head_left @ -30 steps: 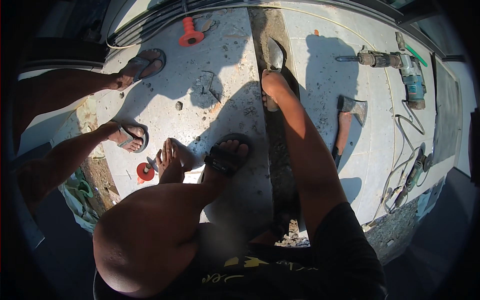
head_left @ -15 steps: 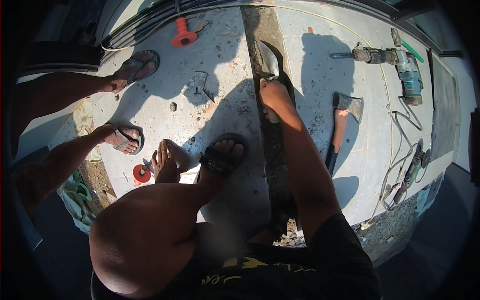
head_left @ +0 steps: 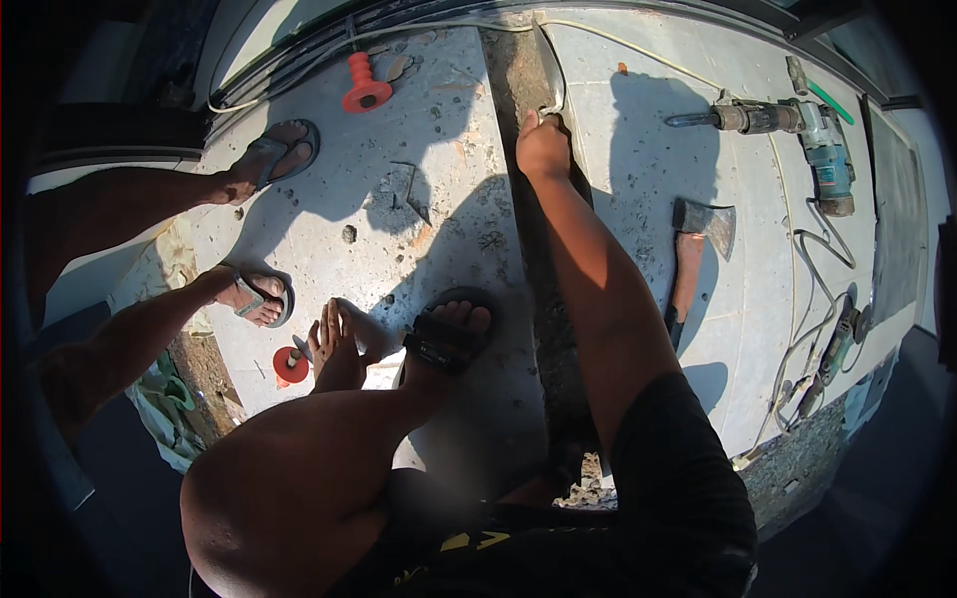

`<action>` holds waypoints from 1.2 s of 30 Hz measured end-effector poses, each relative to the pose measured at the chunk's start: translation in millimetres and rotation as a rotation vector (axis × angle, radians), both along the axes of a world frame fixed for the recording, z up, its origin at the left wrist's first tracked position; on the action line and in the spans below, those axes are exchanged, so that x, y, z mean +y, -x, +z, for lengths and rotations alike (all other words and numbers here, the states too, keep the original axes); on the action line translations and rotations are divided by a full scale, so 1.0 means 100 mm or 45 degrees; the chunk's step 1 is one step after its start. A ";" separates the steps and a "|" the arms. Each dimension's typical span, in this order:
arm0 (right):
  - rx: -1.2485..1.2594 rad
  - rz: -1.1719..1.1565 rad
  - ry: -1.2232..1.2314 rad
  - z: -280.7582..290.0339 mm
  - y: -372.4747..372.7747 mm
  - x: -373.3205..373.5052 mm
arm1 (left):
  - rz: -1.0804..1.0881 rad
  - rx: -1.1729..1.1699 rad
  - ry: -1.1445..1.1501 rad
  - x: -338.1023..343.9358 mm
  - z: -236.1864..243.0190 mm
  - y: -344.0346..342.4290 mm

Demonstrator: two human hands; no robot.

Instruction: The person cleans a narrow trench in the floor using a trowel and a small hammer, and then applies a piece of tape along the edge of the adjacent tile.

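My right hand is closed around the handle of a trowel, held over a narrow dirt trench between pale floor tiles. Its metal blade points away from me and stands tilted on edge along the trench's right side; the handle is hidden by my fist. My left hand rests on the tile left of my sandalled foot, fingers stretched out and holding nothing. Close by on its left is a chisel with a round red hand guard.
Right of the trench lie a hatchet, a teal demolition hammer, a green-handled hammer and an angle grinder with cables. Another red-guarded chisel lies far left. Another person's sandalled feet stand left among scattered rubble.
My right hand has pushed the trowel farther away along the trench, and the blade has turned more onto its edge. The left hand stays on the tile.
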State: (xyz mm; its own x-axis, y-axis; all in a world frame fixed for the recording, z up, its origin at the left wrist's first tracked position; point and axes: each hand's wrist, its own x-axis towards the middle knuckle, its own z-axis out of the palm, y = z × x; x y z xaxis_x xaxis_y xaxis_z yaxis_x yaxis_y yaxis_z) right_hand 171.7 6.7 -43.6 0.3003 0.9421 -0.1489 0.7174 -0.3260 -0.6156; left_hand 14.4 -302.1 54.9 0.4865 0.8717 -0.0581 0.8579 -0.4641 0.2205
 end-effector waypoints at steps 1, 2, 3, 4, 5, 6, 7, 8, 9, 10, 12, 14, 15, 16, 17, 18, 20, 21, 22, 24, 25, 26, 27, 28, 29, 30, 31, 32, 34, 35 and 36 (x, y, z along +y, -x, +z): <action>-0.014 -0.016 0.040 0.01 0.09 0.00 | 0.013 -0.006 0.011 0.00 0.00 0.02; 0.006 0.001 0.048 0.09 0.19 -0.05 | 0.029 0.015 0.019 -0.01 0.03 0.06; 0.035 0.043 0.080 0.18 0.25 -0.09 | 0.052 0.028 0.053 -0.02 0.06 0.09; 0.057 0.084 0.116 0.29 0.28 -0.16 | 0.073 0.034 0.090 -0.05 0.09 0.11; 0.069 0.124 0.113 0.42 0.29 -0.25 | 0.083 0.043 0.099 -0.06 0.10 0.13; 0.076 0.133 0.122 0.29 0.31 -0.32 | 0.091 0.024 0.110 -0.07 0.11 0.15; 0.105 0.035 0.119 0.13 0.14 -0.32 | 0.067 -0.027 0.097 0.02 0.10 0.07; 0.157 -0.039 0.135 0.13 0.13 -0.38 | 0.069 -0.028 0.102 0.01 0.09 0.08; 0.147 -0.021 0.191 0.14 0.09 -0.47 | 0.045 -0.006 0.058 0.00 0.07 0.08; 0.141 -0.022 0.189 0.15 0.05 -0.55 | 0.020 0.014 0.008 0.00 0.06 0.07; 0.315 0.007 0.291 0.18 -0.07 -0.69 | 0.015 0.041 0.026 0.01 0.02 0.05; 0.241 0.112 0.207 0.43 -0.08 -1.07 | 0.026 0.087 0.048 -0.02 0.01 0.08; 0.173 0.216 0.123 0.54 -0.05 -1.26 | 0.042 0.105 0.065 -0.05 0.00 0.11; 0.173 0.216 0.126 0.60 -0.05 -1.40 | 0.054 0.117 0.081 -0.06 0.00 0.13; 0.107 0.174 0.204 0.64 -0.10 -1.53 | 0.045 0.107 0.086 -0.05 0.02 0.11; 0.044 0.133 0.283 0.66 -0.12 -1.62 | 0.049 0.064 0.069 -0.05 0.05 0.10; 0.049 0.077 0.316 0.74 -0.19 -1.64 | 0.057 -0.002 0.045 -0.02 0.09 0.10; 0.062 0.099 0.252 0.75 -0.22 -1.62 | 0.058 -0.007 0.044 -0.03 0.09 0.09; 0.080 0.119 0.185 0.74 -0.24 -1.59 | 0.054 -0.008 0.041 -0.03 0.10 0.09; 0.032 0.158 -0.042 0.60 -0.26 -1.55 | 0.040 -0.003 0.022 0.00 0.07 0.07; -0.013 0.200 -0.272 0.50 -0.24 -1.52 | 0.042 0.003 0.018 -0.01 0.06 0.08; -0.022 0.198 -0.272 0.39 -0.28 -1.48 | 0.035 -0.004 0.012 -0.02 0.05 0.06; 0.023 0.189 -0.038 0.28 -0.33 -1.42 | 0.030 -0.011 0.003 -0.01 0.03 0.05; 0.078 0.189 0.196 0.31 -0.30 -1.36 | 0.031 -0.007 0.001 -0.02 0.03 0.06; 0.091 0.115 0.154 0.34 -0.22 -1.35 | 0.036 -0.007 0.001 -0.02 0.02 0.07; 0.092 0.123 0.153 0.38 -0.20 -1.32 | 0.036 -0.009 0.001 -0.03 0.01 0.07; 0.110 0.145 0.073 0.51 -0.15 -1.32 | 0.042 -0.004 0.002 -0.06 0.03 0.11; 0.129 0.166 -0.007 0.57 -0.10 -1.33 | 0.050 0.000 0.002 -0.08 0.04 0.12; 0.172 0.210 -0.181 0.46 -0.11 -1.37 | 0.053 -0.008 0.000 -0.08 0.05 0.11; 0.092 0.168 0.032 0.33 -0.18 -1.32 | 0.040 -0.022 -0.010 -0.04 0.03 0.07; 0.013 0.120 0.245 0.21 -0.25 -1.29 | 0.028 -0.040 -0.010 -0.01 0.01 0.03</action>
State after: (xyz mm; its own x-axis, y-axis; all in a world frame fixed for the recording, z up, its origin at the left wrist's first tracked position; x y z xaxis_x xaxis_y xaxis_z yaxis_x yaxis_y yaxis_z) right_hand 196.9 -122.7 -22.9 0.2100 0.9199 -0.3312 0.7445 -0.3700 -0.5557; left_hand 11.3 -302.9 56.1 0.4685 0.8827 -0.0363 0.8608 -0.4468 0.2437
